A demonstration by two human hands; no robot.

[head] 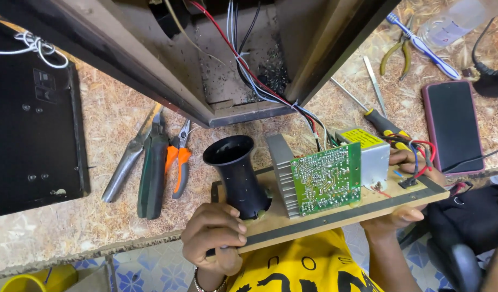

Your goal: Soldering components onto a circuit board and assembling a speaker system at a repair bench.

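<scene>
Down at the near edge of the bench [97, 216], both hands clamp a wooden panel [335, 213] and hold it level over the person's yellow shirt. The left hand [215, 238] wraps its fingers over the panel's left end, thumb side up, closed tight on the wood just below a black flared tube [235, 176] that stands upright in the panel. The right hand [406, 208] grips the right end, fingers underneath and curled up around the far edge, closed on the wood. On the panel, a finned metal heatsink [280, 173] stands just right of the tube, with a green circuit board [327, 178] upright against it and a grey transformer [370, 154] with a yellow label behind the board. Red, black and white wires [254, 81] run from these parts up into an open dark cabinet [227, 65] lying across the bench's far side. Left of the tube, on the bench, lie grey pliers [131, 154], a green-handled tool [153, 173] and orange cutters [180, 162]. A black panel [32, 124] rests at the left edge. To the right lie a screwdriver [376, 119], tweezers [374, 84] and a phone [453, 124] in a pink case; a toothbrush [425, 46] lies near the far right corner.
</scene>
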